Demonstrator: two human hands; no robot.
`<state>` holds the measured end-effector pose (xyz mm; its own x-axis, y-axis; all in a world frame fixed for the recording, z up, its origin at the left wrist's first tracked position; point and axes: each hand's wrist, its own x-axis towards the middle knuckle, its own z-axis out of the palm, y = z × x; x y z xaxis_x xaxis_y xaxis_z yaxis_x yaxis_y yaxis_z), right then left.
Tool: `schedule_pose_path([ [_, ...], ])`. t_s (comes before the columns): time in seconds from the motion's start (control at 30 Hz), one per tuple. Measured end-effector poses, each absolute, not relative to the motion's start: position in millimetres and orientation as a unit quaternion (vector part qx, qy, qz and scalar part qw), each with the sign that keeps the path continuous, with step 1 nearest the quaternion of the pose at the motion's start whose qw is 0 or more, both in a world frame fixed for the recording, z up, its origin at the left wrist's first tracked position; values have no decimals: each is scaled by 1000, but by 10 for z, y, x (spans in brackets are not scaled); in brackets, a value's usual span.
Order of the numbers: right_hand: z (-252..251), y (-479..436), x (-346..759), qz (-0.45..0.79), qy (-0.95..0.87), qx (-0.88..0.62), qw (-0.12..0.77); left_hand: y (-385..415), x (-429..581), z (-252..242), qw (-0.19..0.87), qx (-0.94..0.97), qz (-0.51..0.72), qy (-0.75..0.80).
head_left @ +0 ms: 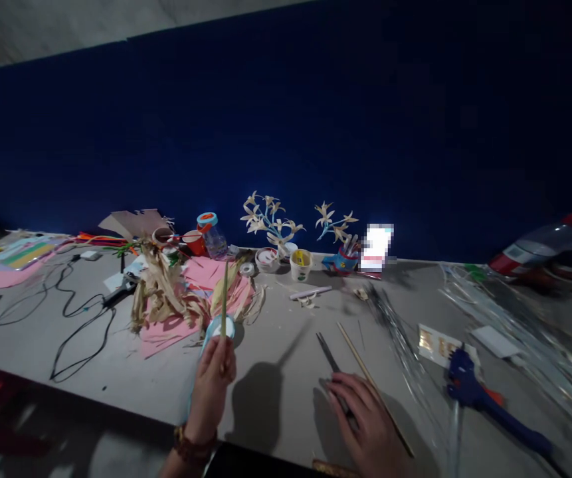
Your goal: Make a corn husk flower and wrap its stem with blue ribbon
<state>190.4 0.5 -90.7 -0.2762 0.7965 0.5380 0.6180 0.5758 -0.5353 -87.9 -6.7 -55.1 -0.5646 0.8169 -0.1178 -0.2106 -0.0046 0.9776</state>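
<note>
My left hand (214,368) is closed around the lower end of a thin greenish strip (224,299), which stands upright above the fist. Behind that hand, a roll of tape or ring with a pale blue edge (226,325) is partly hidden. On the table to the right, my right hand (360,411) has its fingers curled over a dark, narrow two-pronged tool (329,353); whether it is scissors or tweezers is unclear. A thin wooden stick (358,352) lies just beside this hand and passes partly behind it.
Dried husks (163,292) and pink paper (206,272) lie left of centre. Husk flowers (268,219), small cups (301,265) and a lit screen (378,245) stand along the back. A blue glue gun (479,392), plastic-wrapped strips (529,332) and a bottle (535,249) occupy the right; black cables (74,312) the left.
</note>
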Motion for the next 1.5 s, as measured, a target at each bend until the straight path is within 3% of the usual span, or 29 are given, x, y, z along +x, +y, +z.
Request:
schedule_pose_path([
  [0.13,-538,7,1607,251,-765,-422,416,-248,-323,-599,521,237,657,490],
  [0.4,-287,98,1380,440,-669,-439,407,-330,-66,-640,534,392,506,551],
  [0.6,-309,77,1467,481,-627,-436,430,-228,-38,-449,540,482,450,522],
  [0.83,-301,105,1511,417,-655,-446,444,-190,24,-384,526,488,480,505],
  [0.97,-301,87,1515,479,-630,-413,450,-190,34,-493,693,306,492,428],
  [1.07,-314,96,1521,586,-558,-392,437,-158,18,-533,823,189,416,338],
  [1.17,-316,134,1542,619,-547,-392,406,-136,15,-517,875,187,347,281],
  [1.27,-306,177,1584,580,-584,-419,383,-151,38,-492,831,256,374,321],
  [1.4,-336,205,1653,569,-593,-430,373,-166,49,-463,639,421,463,447],
  [1.5,-388,205,1692,599,-591,-411,351,-154,41,-450,627,442,452,455],
])
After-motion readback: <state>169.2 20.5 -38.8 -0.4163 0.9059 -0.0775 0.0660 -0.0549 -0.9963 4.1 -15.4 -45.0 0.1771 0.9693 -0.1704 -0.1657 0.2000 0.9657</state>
